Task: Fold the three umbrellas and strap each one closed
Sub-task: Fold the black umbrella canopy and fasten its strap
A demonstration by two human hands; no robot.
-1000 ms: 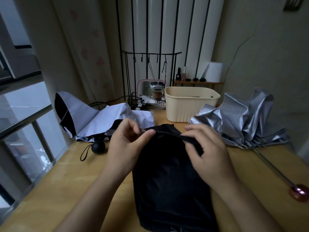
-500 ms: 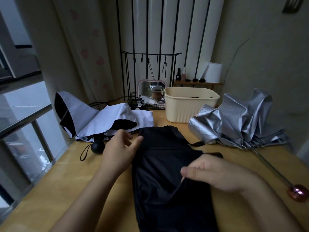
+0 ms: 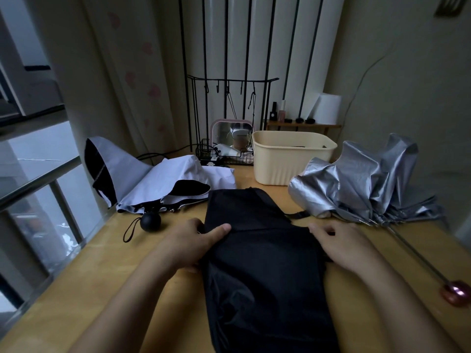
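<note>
Head view.

- Black umbrella (image 3: 260, 250): lies flat on the table (image 3: 76, 289) between the two hands, long axis running away from the person. The canopy is collapsed into a loose matt black slab, wider toward the person and narrower at the far end, with soft creases and one fold line across it at hand level. A short black strap (image 3: 298, 215) sticks out of its right edge, just beyond the right hand, lying loose on the wood.
- Left hand (image 3: 188, 243): at the canopy's left edge. The thumb lies on top of the cloth and the fingers are tucked beneath the edge, so it pinches the fabric.
- Right hand (image 3: 341, 248): palm down at the canopy's right edge, fingers bent, tips against the cloth. Cannot tell whether it grips or only touches.
- White umbrella (image 3: 158, 184): beyond the left hand, unfolded in a slack heap with black lining showing. Its round black knob (image 3: 150, 221) lies on the table nearest that hand.
- Silver umbrella (image 3: 356, 184): beyond the right hand and to its right, crumpled and unstrapped. Its thin shaft (image 3: 418, 256) runs back past that hand to a pink handle (image 3: 456, 294).
- Cream tub (image 3: 288, 159): beyond both hands, just behind the black umbrella's far end.
</note>
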